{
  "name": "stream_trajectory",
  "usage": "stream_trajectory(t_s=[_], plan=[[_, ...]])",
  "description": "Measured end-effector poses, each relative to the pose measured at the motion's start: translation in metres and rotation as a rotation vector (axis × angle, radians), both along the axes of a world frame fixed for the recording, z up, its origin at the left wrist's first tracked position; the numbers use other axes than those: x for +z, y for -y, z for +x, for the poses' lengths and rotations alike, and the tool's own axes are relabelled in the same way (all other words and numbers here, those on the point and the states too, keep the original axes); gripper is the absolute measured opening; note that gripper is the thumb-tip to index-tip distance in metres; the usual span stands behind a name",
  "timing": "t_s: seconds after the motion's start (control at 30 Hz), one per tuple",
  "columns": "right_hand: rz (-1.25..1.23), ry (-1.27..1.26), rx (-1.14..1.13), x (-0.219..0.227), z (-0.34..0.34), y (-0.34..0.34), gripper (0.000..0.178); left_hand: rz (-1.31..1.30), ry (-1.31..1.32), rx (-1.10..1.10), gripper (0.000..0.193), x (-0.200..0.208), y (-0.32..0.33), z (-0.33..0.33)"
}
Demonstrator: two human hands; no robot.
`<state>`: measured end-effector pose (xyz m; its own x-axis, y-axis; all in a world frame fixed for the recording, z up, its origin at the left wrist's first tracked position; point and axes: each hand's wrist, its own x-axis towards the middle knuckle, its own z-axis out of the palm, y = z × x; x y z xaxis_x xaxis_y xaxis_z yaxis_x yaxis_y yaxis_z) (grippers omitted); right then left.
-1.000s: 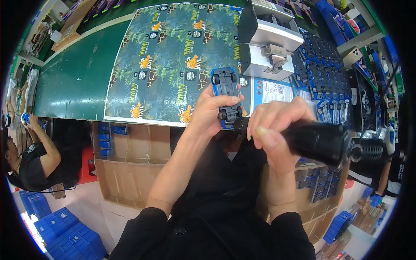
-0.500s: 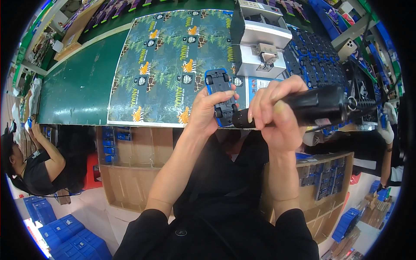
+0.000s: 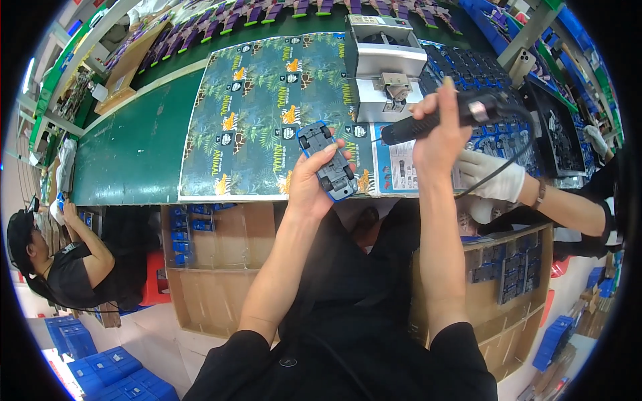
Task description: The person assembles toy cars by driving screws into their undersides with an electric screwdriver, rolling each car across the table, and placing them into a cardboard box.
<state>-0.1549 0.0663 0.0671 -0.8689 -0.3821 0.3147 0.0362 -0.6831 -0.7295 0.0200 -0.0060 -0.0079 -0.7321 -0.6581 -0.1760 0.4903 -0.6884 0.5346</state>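
My left hand [image 3: 311, 182] is closed around a toy car [image 3: 326, 158], held with its dark underside up and a blue body edge showing. The thumb lies across the chassis. To the right, my right hand [image 3: 441, 144] grips a black corded electric screwdriver [image 3: 418, 127], its tip pointing left and apart from the car. Just beyond the screwdriver stands a silver screw feeder machine [image 3: 384, 63]. A printed instruction sheet [image 3: 403, 167] lies on the bench between my hands.
A patterned animal-print sheet [image 3: 261, 120] covers part of the green bench [image 3: 134, 147]. Rows of car chassis [image 3: 468, 67] lie at right, where a co-worker's gloved hand [image 3: 491, 175] reaches in. Cardboard boxes [image 3: 221, 294] sit below the bench edge. Another person [image 3: 73, 254] sits at left.
The screwdriver has lifted off the car's underside and moved up and right with my right hand. My left hand, still holding the car, has shifted slightly left. A co-worker's gloved hand has reached in at right.
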Motion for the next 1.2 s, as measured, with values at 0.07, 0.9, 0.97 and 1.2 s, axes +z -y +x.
stream_trajectory(t_s=[0.07, 0.9, 0.97, 1.2], plan=[[0.108, -0.075, 0.006, -0.009, 0.000, 0.005, 0.033, 0.005, -0.044, 0.049, 0.045, -0.001, -0.005, 0.003], [0.616, -0.149, 0.524, -0.085, 0.124, -0.138, 0.057, 0.088, 0.111, -0.108, 0.054, -0.022, -0.081, 0.104], [0.665, -0.191, 0.577, -0.083, 0.114, -0.147, 0.051, 0.050, 0.169, -0.283, 0.051, -0.036, -0.072, 0.135], [0.801, -0.372, 0.881, -0.099, 0.113, -0.156, 0.036, -0.359, 0.559, -0.797, 0.045, -0.039, -0.076, 0.135]])
